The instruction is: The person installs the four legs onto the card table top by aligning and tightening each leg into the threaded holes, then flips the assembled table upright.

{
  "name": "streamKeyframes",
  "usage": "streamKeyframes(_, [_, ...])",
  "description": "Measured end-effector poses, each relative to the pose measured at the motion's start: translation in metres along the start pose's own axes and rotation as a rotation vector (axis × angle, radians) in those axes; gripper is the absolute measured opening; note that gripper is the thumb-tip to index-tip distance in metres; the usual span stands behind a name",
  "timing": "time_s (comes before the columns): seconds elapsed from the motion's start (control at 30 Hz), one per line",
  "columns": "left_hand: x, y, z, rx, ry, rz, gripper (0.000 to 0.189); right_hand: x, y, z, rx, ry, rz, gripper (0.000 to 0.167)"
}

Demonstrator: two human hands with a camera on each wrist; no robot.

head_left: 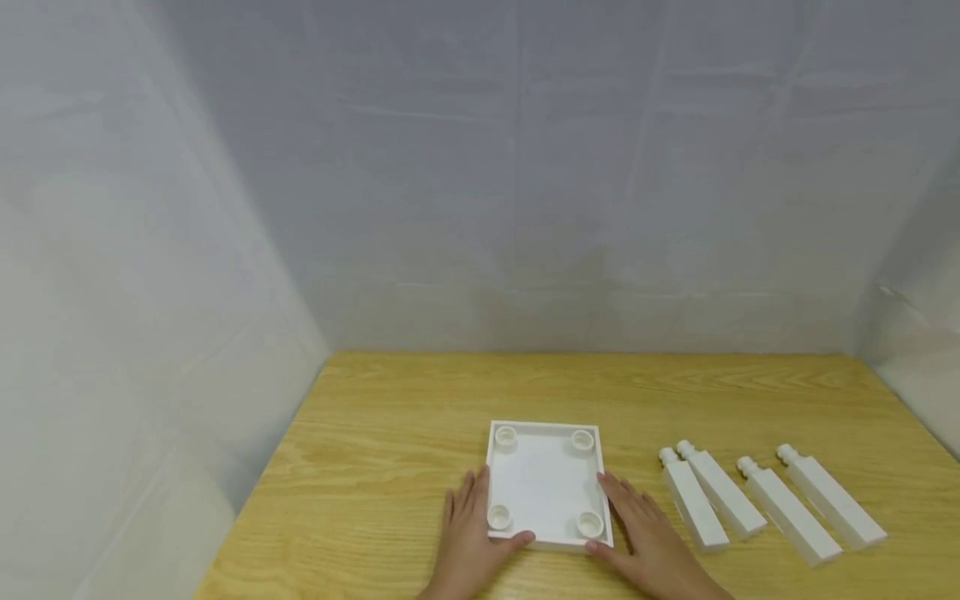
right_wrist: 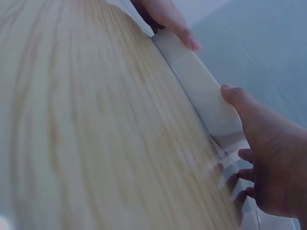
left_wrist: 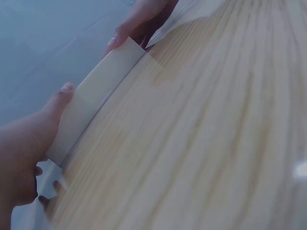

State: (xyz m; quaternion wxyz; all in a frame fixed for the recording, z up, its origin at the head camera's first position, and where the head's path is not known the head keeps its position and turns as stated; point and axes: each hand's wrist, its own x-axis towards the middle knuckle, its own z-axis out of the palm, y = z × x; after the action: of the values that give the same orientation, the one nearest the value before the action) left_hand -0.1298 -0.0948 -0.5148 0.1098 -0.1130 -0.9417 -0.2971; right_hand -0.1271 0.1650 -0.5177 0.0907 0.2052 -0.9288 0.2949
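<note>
A square white tabletop (head_left: 545,483) lies underside up on the wooden table, with a raised rim and a round socket in each corner. At its near left corner my left hand (head_left: 471,537) holds it, thumb at the front rim and fingers along the left side. My right hand (head_left: 648,537) grips the near right corner the same way, thumb in front and fingers at the right side. Both wrist views show the front wall of the tabletop (left_wrist: 96,91) (right_wrist: 192,76) low over the wood, between the two thumbs.
To the right lie several white square table legs (head_left: 791,515), each with a narrower knobbed end pointing away from me. The wooden table (head_left: 375,467) reaches back to a pale sheet (head_left: 525,208), with more sheeting at both sides.
</note>
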Motion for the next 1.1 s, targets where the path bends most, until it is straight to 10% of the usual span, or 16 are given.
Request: streamKeyframes(1.1, [-0.004,0.017,0.007,-0.016,-0.021,-0.041,0.107,-0.009,0.000,-0.021,0.013,-0.071,0.041,0.079])
